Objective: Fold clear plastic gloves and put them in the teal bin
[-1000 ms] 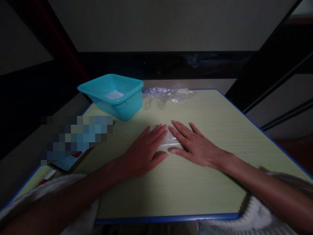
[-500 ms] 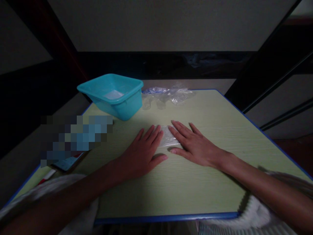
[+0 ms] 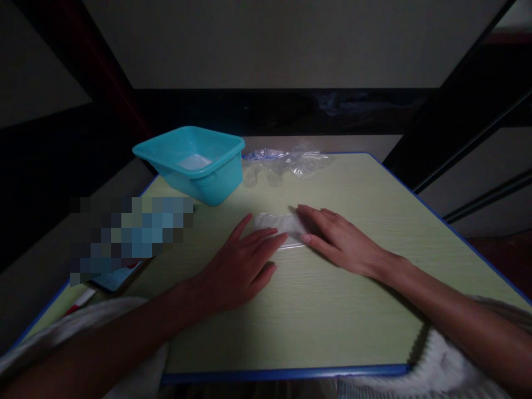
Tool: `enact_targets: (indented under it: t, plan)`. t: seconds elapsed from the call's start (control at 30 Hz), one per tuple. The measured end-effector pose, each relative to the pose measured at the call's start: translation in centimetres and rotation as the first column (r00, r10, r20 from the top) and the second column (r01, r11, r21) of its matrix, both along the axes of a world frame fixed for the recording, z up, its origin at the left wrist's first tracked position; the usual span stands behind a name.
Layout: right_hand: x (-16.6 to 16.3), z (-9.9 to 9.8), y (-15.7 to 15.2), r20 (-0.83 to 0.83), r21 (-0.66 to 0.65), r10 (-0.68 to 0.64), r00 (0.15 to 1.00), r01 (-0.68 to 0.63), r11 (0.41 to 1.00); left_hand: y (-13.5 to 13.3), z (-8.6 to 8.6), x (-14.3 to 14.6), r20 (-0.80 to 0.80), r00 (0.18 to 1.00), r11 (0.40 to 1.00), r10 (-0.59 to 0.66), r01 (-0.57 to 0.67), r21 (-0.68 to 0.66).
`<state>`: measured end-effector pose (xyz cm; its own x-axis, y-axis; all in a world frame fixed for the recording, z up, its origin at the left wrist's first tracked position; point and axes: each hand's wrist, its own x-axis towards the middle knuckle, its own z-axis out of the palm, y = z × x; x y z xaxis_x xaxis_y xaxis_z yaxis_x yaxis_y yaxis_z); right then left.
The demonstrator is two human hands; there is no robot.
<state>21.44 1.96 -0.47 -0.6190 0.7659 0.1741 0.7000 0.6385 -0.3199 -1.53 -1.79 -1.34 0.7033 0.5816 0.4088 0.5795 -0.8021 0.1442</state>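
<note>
A small flat clear plastic packet or folded bag (image 3: 282,224) lies on the table in front of me; its exact kind does not show. My left hand (image 3: 236,269) is open at its left and near side, fingers spread, with the fingertips over the plastic. On the opposite side, my right hand (image 3: 344,241) covers the packet's right end. Its thumb is apart from the extended fingers, and the thumb tip rests at the packet's near right corner. The part under the right hand is hidden.
A turquoise plastic basin (image 3: 224,174) stands at the back left with something whitish inside. Crumpled clear plastic bags (image 3: 301,160) lie along the far edge. A phone-like device (image 3: 116,274), partly pixelated, and a red-and-white pen-like item (image 3: 81,301) are on the left. The table (image 3: 291,327) has blue edging.
My left fingers have lifted and drawn back slightly, uncovering the packet's left end. My right hand has shifted a little right and turned onto its side, its fingers more together.
</note>
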Motion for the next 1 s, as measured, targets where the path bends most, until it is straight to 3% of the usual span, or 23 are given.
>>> enact_targets:
  t: [0.17, 0.57, 0.77, 1.0]
  plan:
    - [0.6, 0.4, 0.5, -0.052, 0.001, 0.037, 0.998, -0.037, 0.999, 0.1, 0.2, -0.2, 0.015, 0.993, 0.993, -0.114, 0.114, -0.011]
    - [1.3, 1.1, 0.3, 0.04, 0.079, 0.056, 0.998, -0.059, 0.995, 1.2, 0.5, -1.2, -0.009, 0.999, 0.997, -0.053, 0.054, 0.06]
    - [1.6, 1.4, 0.1, 0.091, 0.164, 0.107, 0.99, -0.121, 0.979, 2.1, 0.8, -1.9, -0.074, 0.996, 0.993, 0.054, -0.046, 0.11]
    - [1.6, 2.2, -1.0, 0.062, 0.148, 0.204, 0.977, -0.211, 0.966, 3.2, 0.6, -2.4, -0.184, 0.954, 0.972, 0.235, -0.224, 0.077]
